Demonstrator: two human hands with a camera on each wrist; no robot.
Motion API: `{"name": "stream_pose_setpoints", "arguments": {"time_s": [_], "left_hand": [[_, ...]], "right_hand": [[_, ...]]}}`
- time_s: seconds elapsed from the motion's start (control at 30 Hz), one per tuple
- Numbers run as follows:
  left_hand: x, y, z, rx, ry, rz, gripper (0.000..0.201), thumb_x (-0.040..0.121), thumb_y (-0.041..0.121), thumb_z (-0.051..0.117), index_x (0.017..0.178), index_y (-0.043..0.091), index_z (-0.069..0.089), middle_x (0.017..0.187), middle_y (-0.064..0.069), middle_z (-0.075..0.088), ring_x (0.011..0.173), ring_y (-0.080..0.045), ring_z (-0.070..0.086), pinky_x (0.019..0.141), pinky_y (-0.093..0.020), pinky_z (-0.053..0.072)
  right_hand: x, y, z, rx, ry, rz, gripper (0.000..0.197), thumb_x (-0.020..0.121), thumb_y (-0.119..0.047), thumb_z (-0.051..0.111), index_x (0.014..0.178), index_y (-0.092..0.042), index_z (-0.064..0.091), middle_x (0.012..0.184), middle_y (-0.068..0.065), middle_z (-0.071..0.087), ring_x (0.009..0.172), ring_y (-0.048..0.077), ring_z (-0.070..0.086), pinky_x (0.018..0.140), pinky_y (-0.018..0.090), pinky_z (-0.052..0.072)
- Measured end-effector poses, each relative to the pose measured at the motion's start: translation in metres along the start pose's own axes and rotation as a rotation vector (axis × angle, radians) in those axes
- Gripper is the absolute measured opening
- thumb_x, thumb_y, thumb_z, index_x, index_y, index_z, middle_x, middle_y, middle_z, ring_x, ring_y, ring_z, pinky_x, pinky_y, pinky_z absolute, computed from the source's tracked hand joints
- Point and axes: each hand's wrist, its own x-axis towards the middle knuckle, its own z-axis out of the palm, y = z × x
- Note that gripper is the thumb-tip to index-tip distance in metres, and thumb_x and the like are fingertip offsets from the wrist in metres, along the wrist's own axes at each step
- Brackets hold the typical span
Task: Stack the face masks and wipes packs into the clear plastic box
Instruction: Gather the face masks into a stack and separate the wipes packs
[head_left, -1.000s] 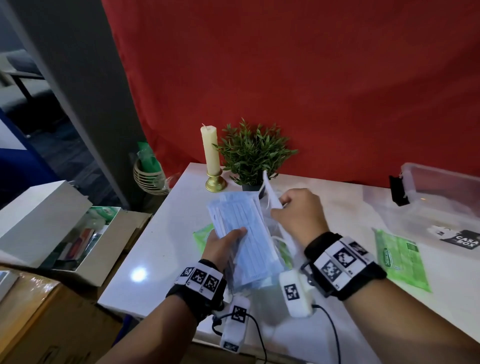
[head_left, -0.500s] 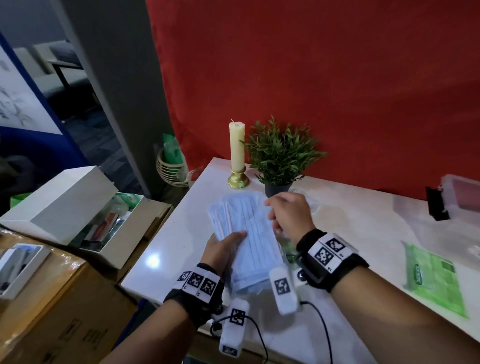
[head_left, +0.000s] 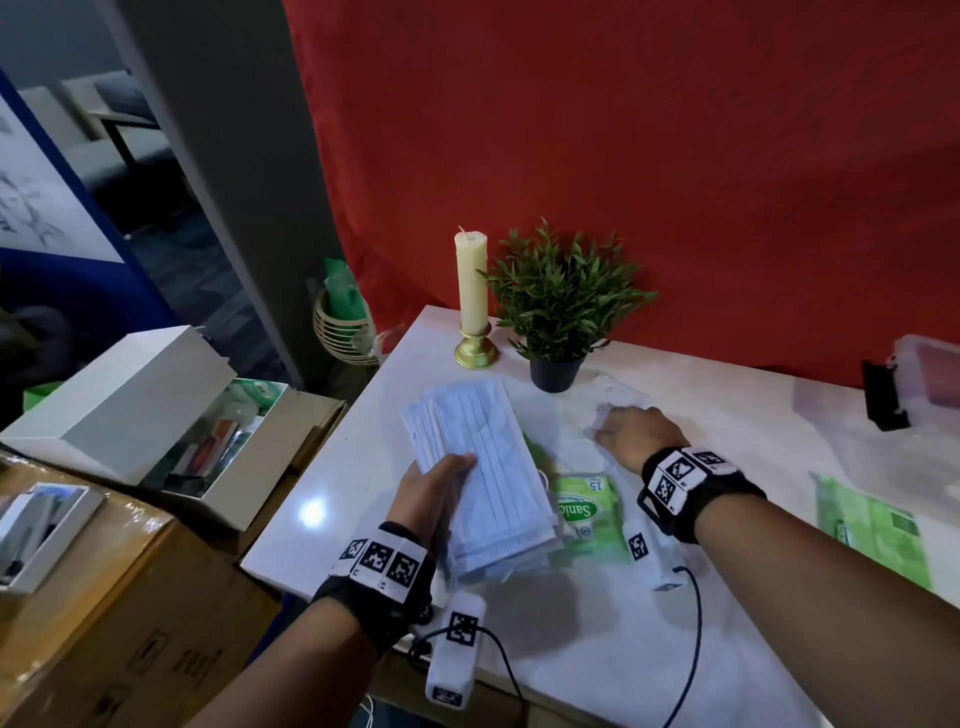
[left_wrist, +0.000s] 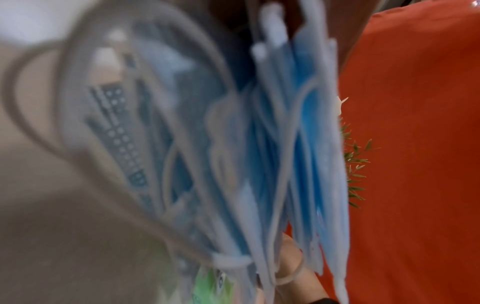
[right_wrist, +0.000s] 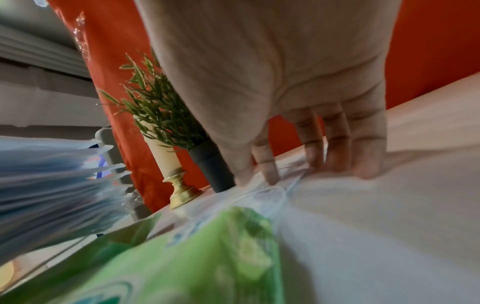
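Observation:
My left hand grips a thick stack of pale blue face masks just above the white table, thumb on top; the left wrist view shows the stack edge-on with its ear loops. My right hand reaches forward, its fairly straight fingertips touching a loose white mask that lies flat by the plant pot. A green wipes pack lies between my wrists. Another green wipes pack lies at the right. The clear plastic box stands at the far right edge, partly cut off.
A candle on a brass holder and a potted plant stand at the table's back, close to my right hand. Left of the table are an open white box and cardboard cartons. A red cloth hangs behind.
My right hand has let go of the stack and moved right and down onto the loose mask on the table. My left hand keeps holding the stack. The head view has turned left.

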Motion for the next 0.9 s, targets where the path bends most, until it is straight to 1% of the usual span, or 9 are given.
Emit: {"name": "stream_pose_setpoints", "arguments": {"time_s": [0.07, 0.17, 0.23, 0.37, 0.53, 0.63, 0.73, 0.83, 0.9], "left_hand": [[0.0, 0.001, 0.003, 0.007, -0.012, -0.002, 0.041, 0.089, 0.017, 0.065, 0.126, 0.006, 0.054, 0.114, -0.025, 0.07, 0.098, -0.043, 0.07, 0.078, -0.048, 0.059], [0.001, 0.002, 0.007, 0.007, -0.035, -0.004, 0.04, 0.088, 0.017, 0.065, 0.125, 0.006, 0.055, 0.112, -0.024, 0.071, 0.099, -0.043, 0.07, 0.078, -0.05, 0.059], [0.001, 0.003, 0.01, 0.009, -0.04, 0.0, 0.039, 0.088, 0.017, 0.066, 0.125, 0.006, 0.055, 0.112, -0.024, 0.071, 0.099, -0.043, 0.07, 0.08, -0.051, 0.059], [0.001, 0.003, 0.017, 0.041, -0.027, 0.01, 0.054, 0.076, 0.022, 0.074, 0.125, 0.007, 0.056, 0.113, -0.023, 0.071, 0.1, -0.043, 0.07, 0.089, -0.06, 0.055], [-0.002, 0.002, 0.025, 0.043, -0.048, 0.006, 0.039, 0.086, 0.016, 0.068, 0.122, 0.004, 0.058, 0.114, -0.026, 0.07, 0.102, -0.045, 0.069, 0.091, -0.062, 0.053], [-0.004, 0.003, 0.028, 0.053, -0.055, 0.011, 0.033, 0.088, 0.014, 0.066, 0.118, 0.003, 0.06, 0.112, -0.026, 0.071, 0.1, -0.044, 0.069, 0.091, -0.061, 0.053], [-0.007, 0.005, 0.031, 0.053, -0.051, 0.019, 0.029, 0.088, 0.013, 0.066, 0.115, 0.004, 0.061, 0.113, -0.026, 0.07, 0.101, -0.044, 0.069, 0.092, -0.06, 0.053], [-0.01, 0.007, 0.035, 0.06, -0.059, 0.03, 0.027, 0.089, 0.012, 0.065, 0.114, 0.005, 0.06, 0.111, -0.024, 0.07, 0.097, -0.042, 0.069, 0.085, -0.053, 0.057], [-0.013, 0.008, 0.039, 0.065, -0.071, 0.036, 0.022, 0.09, 0.012, 0.065, 0.11, 0.007, 0.061, 0.107, -0.022, 0.071, 0.092, -0.039, 0.07, 0.08, -0.048, 0.058]], "right_hand": [[-0.002, 0.007, -0.001, 0.019, 0.011, 0.068, 0.053, 0.082, -0.046, 0.059, 0.132, -0.028, 0.055, 0.138, 0.008, 0.055, 0.119, 0.034, 0.056, 0.092, 0.034, 0.049], [-0.008, 0.019, -0.005, 0.184, 0.073, 0.177, 0.066, 0.079, -0.025, 0.074, 0.141, -0.023, 0.05, 0.136, 0.011, 0.059, 0.122, 0.031, 0.057, 0.097, 0.032, 0.048], [-0.01, 0.024, -0.009, 0.289, 0.099, 0.298, 0.063, 0.079, -0.01, 0.073, 0.138, -0.011, 0.051, 0.133, 0.017, 0.059, 0.121, 0.033, 0.058, 0.099, 0.035, 0.049], [-0.018, 0.035, -0.016, 0.357, 0.088, 0.499, 0.047, 0.078, -0.004, 0.074, 0.121, 0.005, 0.057, 0.121, 0.021, 0.064, 0.111, 0.034, 0.063, 0.087, 0.034, 0.053], [-0.032, 0.049, -0.014, 0.418, -0.007, 0.481, 0.032, 0.077, -0.013, 0.073, 0.103, 0.002, 0.063, 0.096, 0.015, 0.066, 0.087, 0.03, 0.065, 0.066, 0.028, 0.048], [-0.041, 0.051, -0.012, 0.524, -0.003, 0.461, 0.032, 0.078, -0.023, 0.07, 0.098, 0.0, 0.063, 0.09, 0.014, 0.065, 0.084, 0.03, 0.065, 0.065, 0.028, 0.047], [-0.053, 0.049, -0.017, 0.648, 0.101, 0.405, 0.025, 0.081, -0.021, 0.068, 0.096, -0.002, 0.061, 0.099, 0.015, 0.065, 0.091, 0.03, 0.062, 0.074, 0.029, 0.049], [-0.067, 0.041, -0.027, 0.771, 0.297, 0.34, 0.018, 0.076, -0.008, 0.07, 0.091, -0.002, 0.064, 0.095, 0.013, 0.068, 0.083, 0.027, 0.061, 0.066, 0.024, 0.043], [-0.079, 0.031, -0.036, 0.782, 0.421, 0.25, 0.022, 0.075, -0.004, 0.07, 0.096, -0.003, 0.063, 0.09, 0.007, 0.064, 0.084, 0.026, 0.061, 0.069, 0.025, 0.042]]}}
